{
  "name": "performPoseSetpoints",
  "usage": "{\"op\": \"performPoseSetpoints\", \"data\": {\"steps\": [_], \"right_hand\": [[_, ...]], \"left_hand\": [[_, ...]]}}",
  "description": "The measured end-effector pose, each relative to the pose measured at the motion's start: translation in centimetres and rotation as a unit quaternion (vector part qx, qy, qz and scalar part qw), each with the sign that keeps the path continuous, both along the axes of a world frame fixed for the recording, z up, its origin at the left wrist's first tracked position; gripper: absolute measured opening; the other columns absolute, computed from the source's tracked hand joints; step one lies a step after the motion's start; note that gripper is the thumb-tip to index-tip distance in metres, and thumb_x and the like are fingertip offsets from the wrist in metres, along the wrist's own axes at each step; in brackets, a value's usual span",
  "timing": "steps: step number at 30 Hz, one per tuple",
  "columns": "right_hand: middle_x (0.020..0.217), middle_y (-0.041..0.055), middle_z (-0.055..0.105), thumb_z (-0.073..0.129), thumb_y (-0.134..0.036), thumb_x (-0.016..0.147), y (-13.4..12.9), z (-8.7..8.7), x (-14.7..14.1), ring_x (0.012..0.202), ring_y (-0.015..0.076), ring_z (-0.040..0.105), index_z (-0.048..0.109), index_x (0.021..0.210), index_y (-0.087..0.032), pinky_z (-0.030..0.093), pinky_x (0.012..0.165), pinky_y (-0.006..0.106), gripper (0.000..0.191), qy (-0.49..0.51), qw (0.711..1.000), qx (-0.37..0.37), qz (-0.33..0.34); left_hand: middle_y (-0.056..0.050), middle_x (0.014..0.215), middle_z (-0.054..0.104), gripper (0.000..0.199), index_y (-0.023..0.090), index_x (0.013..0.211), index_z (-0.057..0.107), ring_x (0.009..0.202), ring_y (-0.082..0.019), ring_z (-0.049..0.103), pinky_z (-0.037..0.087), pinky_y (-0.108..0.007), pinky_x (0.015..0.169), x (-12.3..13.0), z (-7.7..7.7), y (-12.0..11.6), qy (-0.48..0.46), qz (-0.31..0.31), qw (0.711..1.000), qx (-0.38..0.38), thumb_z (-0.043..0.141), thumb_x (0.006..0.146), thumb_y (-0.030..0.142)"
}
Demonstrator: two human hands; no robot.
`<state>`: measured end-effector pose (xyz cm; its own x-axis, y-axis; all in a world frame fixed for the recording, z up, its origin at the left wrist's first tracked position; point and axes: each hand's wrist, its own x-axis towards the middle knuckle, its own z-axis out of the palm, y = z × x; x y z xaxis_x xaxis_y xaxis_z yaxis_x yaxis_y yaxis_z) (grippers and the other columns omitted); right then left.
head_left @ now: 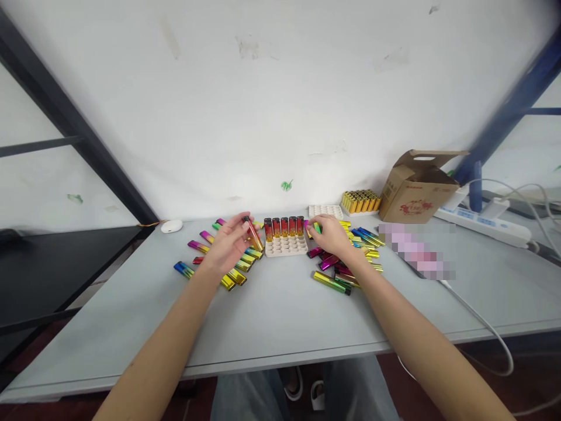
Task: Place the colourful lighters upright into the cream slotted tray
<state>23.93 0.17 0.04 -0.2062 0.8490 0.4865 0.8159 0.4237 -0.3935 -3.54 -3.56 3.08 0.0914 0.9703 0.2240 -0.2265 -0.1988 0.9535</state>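
Note:
My left hand (230, 242) pinches a glossy red-and-gold stick (255, 234) by its upper end, tilted over the table. My right hand (329, 235) holds a small green-tipped stick (317, 228), mostly hidden by my fingers. Between my hands stands a cream holed tray (286, 248), with several dark-red sticks (281, 227) upright in its back row. Loose metallic sticks fan out on the left (198, 247). Another heap (332, 283) lies under and beyond my right hand, in gold, magenta and blue.
Behind the tray sit a white holed tray (325, 211) and a block of upright gold sticks (360, 202). Further right are a cardboard box (418, 187), a pixelated pink object (416, 251) and a white power strip (482, 225). A white mouse (171, 226) lies at the table's back-left corner.

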Motion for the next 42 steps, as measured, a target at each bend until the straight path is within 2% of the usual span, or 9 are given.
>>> {"op": "performPoseSetpoints", "data": {"steps": [4,8,13,16,19,23,28,33,42], "right_hand": [[0.098,0.0088,0.071,0.052,-0.027,0.088,0.0,-0.1,-0.1,0.097,0.0233,0.06,0.069,0.089,-0.018,0.041,0.092,0.033,0.019,0.006,1.0,0.007,0.005],[0.098,0.0099,0.07,0.054,-0.026,0.086,0.2,-0.3,-0.1,0.097,0.0239,0.06,0.069,0.089,-0.018,0.042,0.092,0.035,0.017,0.013,1.0,0.01,0.012],[0.097,0.0101,0.07,0.054,-0.023,0.085,0.3,-0.5,-0.1,0.097,0.0236,0.06,0.069,0.089,-0.018,0.043,0.091,0.035,0.016,0.027,0.999,0.013,0.028],[0.097,0.0099,0.069,0.053,-0.022,0.085,0.3,-0.5,-0.2,0.098,0.0236,0.06,0.069,0.089,-0.018,0.043,0.091,0.035,0.016,0.036,0.998,0.017,0.04],[0.096,0.0097,0.069,0.052,-0.021,0.086,0.4,-0.6,-0.3,0.098,0.0236,0.059,0.069,0.088,-0.018,0.043,0.091,0.036,0.017,0.04,0.998,0.027,0.048],[0.098,0.01,0.068,0.052,-0.022,0.086,0.4,-0.7,-0.3,0.098,0.0236,0.059,0.069,0.088,-0.018,0.043,0.092,0.037,0.017,0.042,0.997,0.034,0.052],[0.1,0.0108,0.067,0.051,-0.024,0.087,0.4,-0.8,-0.3,0.1,0.0238,0.058,0.068,0.091,-0.017,0.043,0.093,0.038,0.018,0.031,0.998,0.027,0.053],[0.103,0.0116,0.067,0.051,-0.025,0.088,0.5,-1.0,-0.3,0.103,0.0244,0.058,0.068,0.095,-0.017,0.042,0.095,0.039,0.02,0.019,0.998,0.014,0.061],[0.106,0.012,0.065,0.05,-0.027,0.088,0.4,-1.1,-0.4,0.104,0.0245,0.057,0.068,0.097,-0.016,0.042,0.096,0.038,0.023,0.014,0.998,0.005,0.058]], "left_hand": [[-0.003,0.105,0.064,0.022,0.026,0.105,0.059,0.081,-0.013,0.063,0.056,-0.031,0.071,1.7,-0.4,-1.0,-0.061,-0.065,0.993,-0.075,0.065,0.085,0.034],[0.002,0.084,0.059,0.027,0.029,0.11,0.056,0.065,-0.009,0.058,0.053,-0.025,0.06,2.8,-0.6,-1.7,-0.104,-0.132,0.978,-0.122,0.065,0.086,0.036],[0.004,0.072,0.05,0.03,0.02,0.108,0.061,0.045,-0.002,0.036,0.027,-0.012,0.035,3.5,-1.1,-1.7,-0.108,-0.138,0.97,-0.166,0.067,0.085,0.037],[0.0,0.078,0.055,0.024,0.014,0.095,0.062,0.051,-0.003,0.042,0.034,-0.013,0.038,3.8,-1.4,-1.6,-0.099,-0.121,0.975,-0.159,0.07,0.082,0.034],[-0.003,0.086,0.059,0.032,0.018,0.104,0.061,0.062,-0.009,0.053,0.047,-0.02,0.049,4.0,-1.5,-1.8,-0.091,-0.135,0.975,-0.148,0.062,0.086,0.045],[0.004,0.07,0.046,0.038,0.026,0.114,0.056,0.049,-0.007,0.04,0.032,-0.016,0.039,4.0,-1.5,-2.1,-0.088,-0.179,0.965,-0.168,0.054,0.088,0.054],[0.005,0.061,0.031,0.05,0.016,0.079,0.053,0.045,-0.006,0.03,0.027,-0.017,0.038,3.9,-1.4,-2.0,-0.078,-0.211,0.948,-0.227,0.045,0.086,0.065],[0.004,0.061,0.031,0.045,0.018,0.067,0.04,0.048,-0.008,0.035,0.033,-0.019,0.043,4.1,-1.4,-1.9,-0.077,-0.198,0.951,-0.222,0.04,0.089,0.057],[0.003,0.062,0.032,0.026,0.018,0.066,0.039,0.051,-0.01,0.034,0.033,-0.02,0.046,4.7,-1.4,-1.9,-0.054,-0.129,0.974,-0.178,0.033,0.088,0.03]]}}
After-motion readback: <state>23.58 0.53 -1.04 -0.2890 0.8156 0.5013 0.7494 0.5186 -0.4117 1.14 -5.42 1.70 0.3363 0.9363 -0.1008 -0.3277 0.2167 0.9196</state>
